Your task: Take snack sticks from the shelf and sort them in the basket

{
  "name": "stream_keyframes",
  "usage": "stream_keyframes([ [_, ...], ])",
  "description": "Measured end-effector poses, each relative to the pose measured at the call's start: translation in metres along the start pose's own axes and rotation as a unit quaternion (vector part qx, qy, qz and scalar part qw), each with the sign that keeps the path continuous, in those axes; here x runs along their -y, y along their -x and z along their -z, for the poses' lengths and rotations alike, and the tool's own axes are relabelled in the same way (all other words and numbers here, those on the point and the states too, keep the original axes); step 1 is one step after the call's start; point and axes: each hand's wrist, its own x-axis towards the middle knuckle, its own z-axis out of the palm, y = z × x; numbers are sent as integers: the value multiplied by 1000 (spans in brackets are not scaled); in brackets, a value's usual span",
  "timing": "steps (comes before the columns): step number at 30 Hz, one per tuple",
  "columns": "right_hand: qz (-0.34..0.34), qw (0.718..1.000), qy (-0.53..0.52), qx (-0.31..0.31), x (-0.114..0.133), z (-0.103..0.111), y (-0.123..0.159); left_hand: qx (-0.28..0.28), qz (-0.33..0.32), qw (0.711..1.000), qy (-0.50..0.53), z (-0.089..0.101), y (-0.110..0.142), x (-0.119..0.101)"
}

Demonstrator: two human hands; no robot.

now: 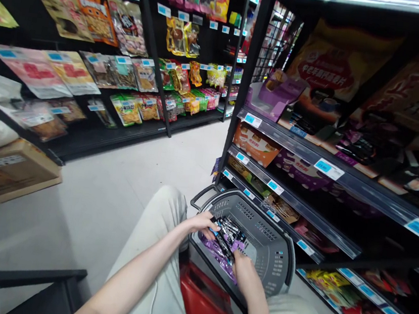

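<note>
Basket, grey perforated plastic (pixel 266 235), is sitting close by, seemingly for easy reach. Within its rim, left hand (pixel 204 222) and right hand (pixel 243 271) are gripping slim black glossy sachets (pixel 223 244), apparently keeping the bundle together; glossy purple packets (pixel 216 254) are lying inside the basket.

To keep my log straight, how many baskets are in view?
1: the gray basket, beside the shelves, with the left hand and right hand over it. Others could be hidden.

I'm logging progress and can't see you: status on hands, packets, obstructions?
Left hand and right hand both gripping slim, shiny black packets. Shiny purple packets lying beneath, in gray plastic basket. Nothing visibly blocking either hand.
</note>
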Motion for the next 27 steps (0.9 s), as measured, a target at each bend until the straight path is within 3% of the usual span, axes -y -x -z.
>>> stream_keyframes([
  [4, 17, 998, -59, -31, -5, -8, -6, 10, 0, 1000, -7, -4, 0, 1],
  [7, -50, 987, -103, -113, -10, -18, -14, 8, -14, 1000, -4, -7, 1, 0],
  [10, -128, 947, -225, -190, -20, -28, -21, -17, -26, 1000, 6, -10, 0, 0],
  [12, -178, 887, -379, -192, -28, -32, -24, -34, -37, 998, 28, -11, -2, 0],
  [15, -205, 753, -600, -176, -36, -35, -28, -40, -51, 996, 60, -13, -5, 2],
  [18, -213, 620, -724, -216, -38, -36, -31, -46, -68, 994, 69, -18, -5, 3],
  [20, -222, 547, -773, -231, -37, -36, -31, -58, -92, 991, 77, -23, -5, 3],
  [22, -223, 508, -797, -237, -37, -36, -31, -72, -119, 986, 95, -28, -5, 4],
  [27, -186, 466, -809, -305, -39, -34, -29, -87, -157, 975, 129, -38, -6, 7],
])
